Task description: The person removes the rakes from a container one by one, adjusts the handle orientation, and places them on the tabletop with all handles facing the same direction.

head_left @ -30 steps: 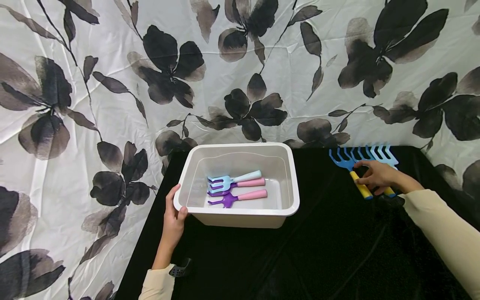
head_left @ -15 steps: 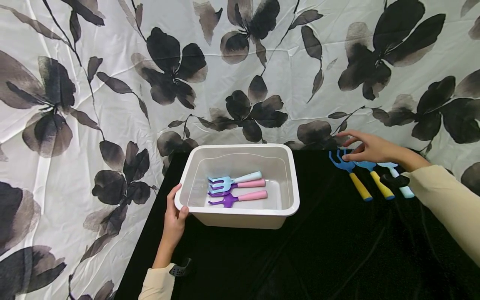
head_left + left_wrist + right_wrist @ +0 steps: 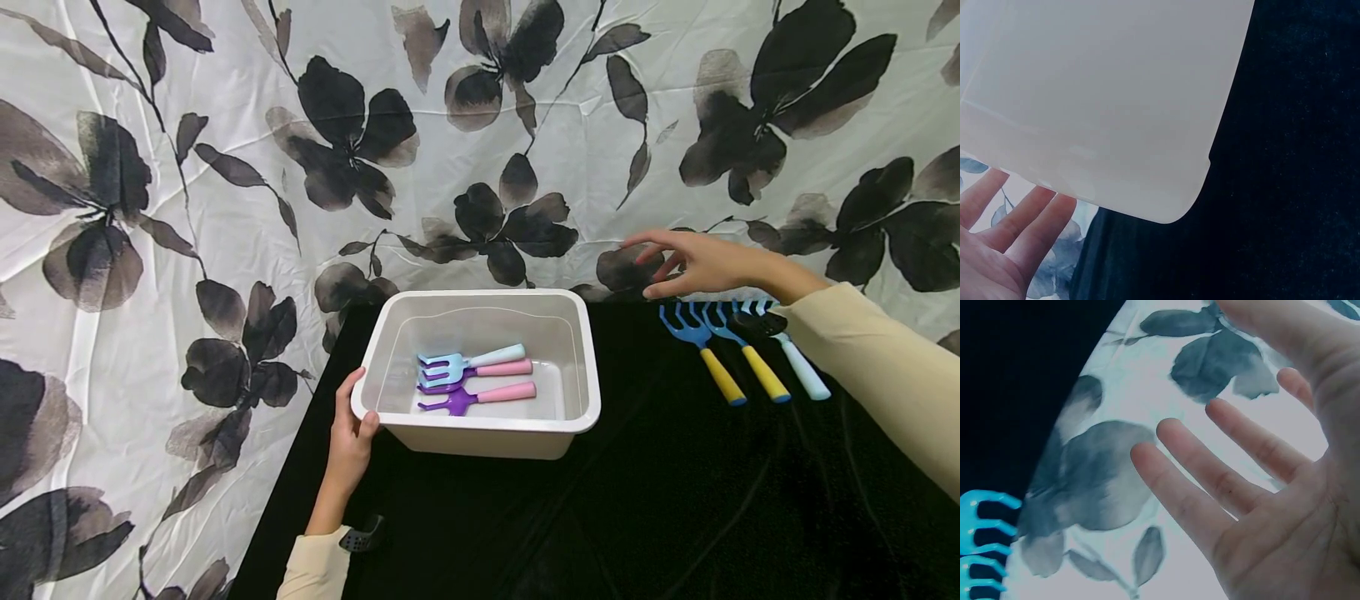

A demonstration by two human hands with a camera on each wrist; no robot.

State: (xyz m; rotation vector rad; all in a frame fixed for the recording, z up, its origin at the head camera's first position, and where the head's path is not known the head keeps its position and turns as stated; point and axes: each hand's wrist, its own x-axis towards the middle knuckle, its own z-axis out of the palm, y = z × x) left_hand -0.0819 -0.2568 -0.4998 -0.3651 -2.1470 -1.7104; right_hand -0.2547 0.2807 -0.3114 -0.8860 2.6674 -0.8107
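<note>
My left hand (image 3: 351, 442) holds the left front corner of a white plastic bin (image 3: 480, 422), thumb at the front rim and fingers along the side. Inside the bin lie a light blue toy hand fork (image 3: 497, 356) and two purple forks with pink handles, one of them a front fork (image 3: 507, 392). My right hand (image 3: 701, 262) hovers, holding nothing, fingers spread apart, above the table's back edge. Below it lie a blue fork with a yellow handle (image 3: 722, 377), a second yellow-handled blue tool (image 3: 766, 375) and a pale-blue-handled rake (image 3: 807, 369), partly covered by the wrist.
A black cloth (image 3: 600, 517) covers the table. White floral fabric (image 3: 585, 150) hangs behind it and on the left. In the right wrist view, blue tines (image 3: 985, 515) show at the lower left.
The right hand has left the yellow-handled tools, rising and moving left and back past their tines. The three tools on the right stay lying side by side. My left hand keeps its place on the bin.
</note>
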